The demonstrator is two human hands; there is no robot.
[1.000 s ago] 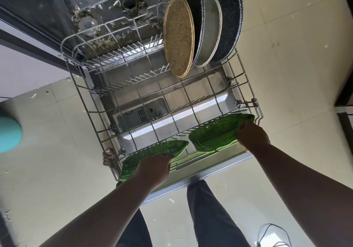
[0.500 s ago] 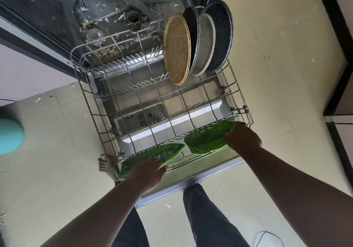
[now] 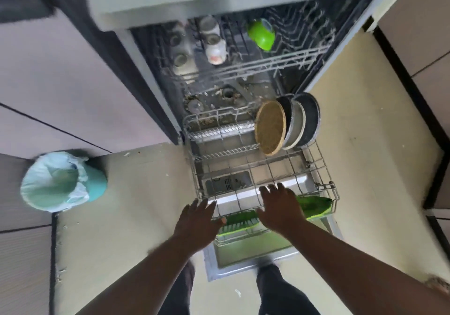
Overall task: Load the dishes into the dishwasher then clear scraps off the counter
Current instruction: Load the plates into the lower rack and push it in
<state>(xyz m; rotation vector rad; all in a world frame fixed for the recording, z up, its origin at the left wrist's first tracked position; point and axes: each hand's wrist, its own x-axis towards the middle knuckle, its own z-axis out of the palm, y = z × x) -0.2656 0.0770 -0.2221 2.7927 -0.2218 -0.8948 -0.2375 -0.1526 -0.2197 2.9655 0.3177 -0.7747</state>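
A teal waste bin (image 3: 96,182) stands on the pale tiled floor (image 3: 136,207) at the left, lined with a light, crumpled plastic bag (image 3: 52,180) folded out over its rim. It sits close against the mauve cabinet fronts (image 3: 60,90), which are divided by dark seams. Small pale flecks lie scattered over the floor tiles. More cabinet panels (image 3: 418,29) with dark edging run along the right side.

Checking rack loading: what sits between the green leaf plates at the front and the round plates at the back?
Head view: only bare lower rack wire separates the green leaf plates from the round plates.
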